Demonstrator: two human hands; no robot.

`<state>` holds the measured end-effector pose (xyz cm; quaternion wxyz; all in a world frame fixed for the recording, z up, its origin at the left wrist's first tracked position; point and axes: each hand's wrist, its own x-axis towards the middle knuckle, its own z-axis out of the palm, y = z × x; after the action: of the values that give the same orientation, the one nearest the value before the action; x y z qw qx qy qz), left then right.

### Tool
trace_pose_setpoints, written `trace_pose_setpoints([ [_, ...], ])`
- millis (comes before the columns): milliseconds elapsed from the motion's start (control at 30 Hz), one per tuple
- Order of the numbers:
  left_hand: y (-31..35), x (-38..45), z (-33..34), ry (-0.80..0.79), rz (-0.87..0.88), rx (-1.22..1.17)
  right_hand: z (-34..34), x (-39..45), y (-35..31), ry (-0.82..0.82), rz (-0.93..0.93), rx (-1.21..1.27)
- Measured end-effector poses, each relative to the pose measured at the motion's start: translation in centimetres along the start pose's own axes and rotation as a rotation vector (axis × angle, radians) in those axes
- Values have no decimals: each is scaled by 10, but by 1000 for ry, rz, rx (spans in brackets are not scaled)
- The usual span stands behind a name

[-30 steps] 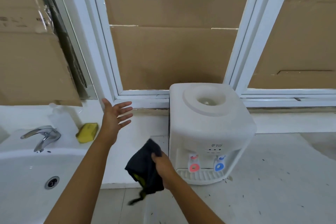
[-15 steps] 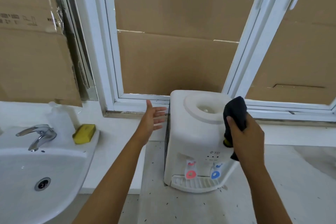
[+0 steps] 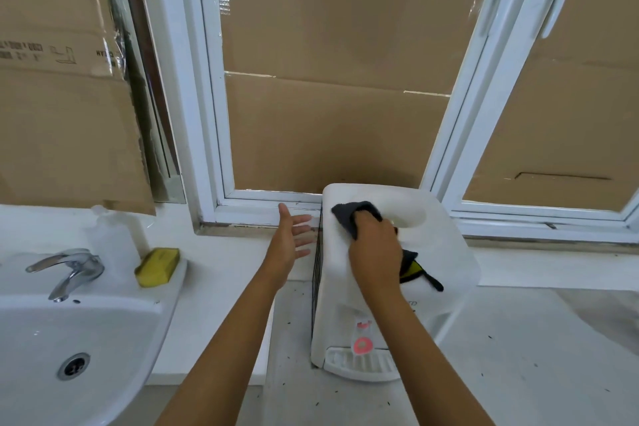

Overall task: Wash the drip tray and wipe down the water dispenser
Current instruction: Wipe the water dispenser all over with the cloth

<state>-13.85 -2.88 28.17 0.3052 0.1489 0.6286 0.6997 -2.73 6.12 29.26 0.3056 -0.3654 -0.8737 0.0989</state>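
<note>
A white countertop water dispenser (image 3: 446, 259) stands below the window, with no bottle in its round top socket. Its white slotted drip tray (image 3: 356, 364) sits in place at the front base, under a red tap (image 3: 361, 344). My right hand (image 3: 375, 249) grips a dark grey cloth (image 3: 351, 213) with a yellow edge and presses it on the dispenser's top left. My left hand (image 3: 290, 239) hovers open with fingers spread beside the dispenser's left side, apparently not touching it.
A white sink (image 3: 31, 339) with a chrome tap (image 3: 69, 270) is at the left, with a yellow sponge (image 3: 157, 266) and a clear bottle (image 3: 110, 235) on its rim. The speckled grey counter (image 3: 518, 356) extends right. Cardboard covers the white-framed windows (image 3: 207, 114).
My right hand carried the cloth from the dispenser's lower left up over its right side and now onto its top left. My left hand moved right, close to the dispenser's side.
</note>
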Motion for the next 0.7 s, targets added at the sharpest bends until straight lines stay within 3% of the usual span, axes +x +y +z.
trace_pose_setpoints([
  [167,9,4,-16,209,75,-42,17,-8,-20,-43,-151,-202],
  [367,14,5,-27,272,92,-96,14,-18,-35,-295,-299,-45],
  [467,13,3,-26,263,84,-104,12,-16,-27,-98,-224,13],
  [533,11,2,-26,256,82,-96,17,-11,-22,5,-171,-147],
  [600,9,0,-25,246,82,-90,31,-8,-19,3,-137,-331],
  [700,7,-1,-25,233,69,-103,43,3,-20,-38,-208,-367],
])
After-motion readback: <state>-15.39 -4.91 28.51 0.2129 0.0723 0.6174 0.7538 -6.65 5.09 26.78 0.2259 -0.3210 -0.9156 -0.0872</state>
